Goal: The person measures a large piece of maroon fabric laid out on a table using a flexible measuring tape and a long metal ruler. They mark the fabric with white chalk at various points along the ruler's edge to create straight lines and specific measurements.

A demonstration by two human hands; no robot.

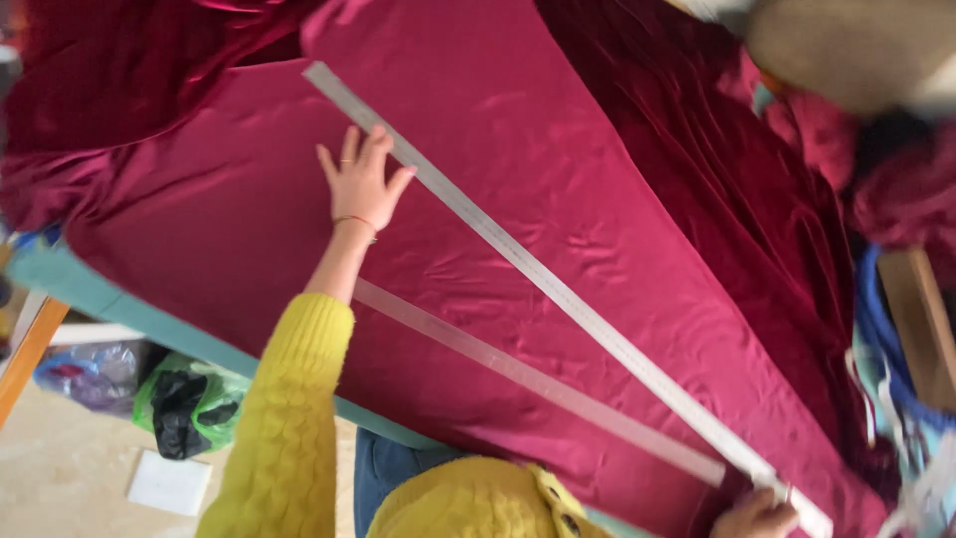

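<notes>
The long metal ruler (558, 289) ran diagonally from upper left to lower right across the crimson fabric (558, 149). Your left hand (361, 179) pressed flat, fingers spread, beside its upper stretch; your right hand (757, 516) pinched its lower end. A second, clear ruler (538, 384) lay below, near your yellow sleeve (284, 428).

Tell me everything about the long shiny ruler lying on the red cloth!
The long metal ruler is thin, flat and silvery grey, with fine marks along one edge. It lies flat and slanted across the smooth crimson cloth, from upper left to lower right. The left hand rests open by its upper part, fingertips touching it. The right hand holds down its lower end. A second, paler ruler lies beside it.
</notes>
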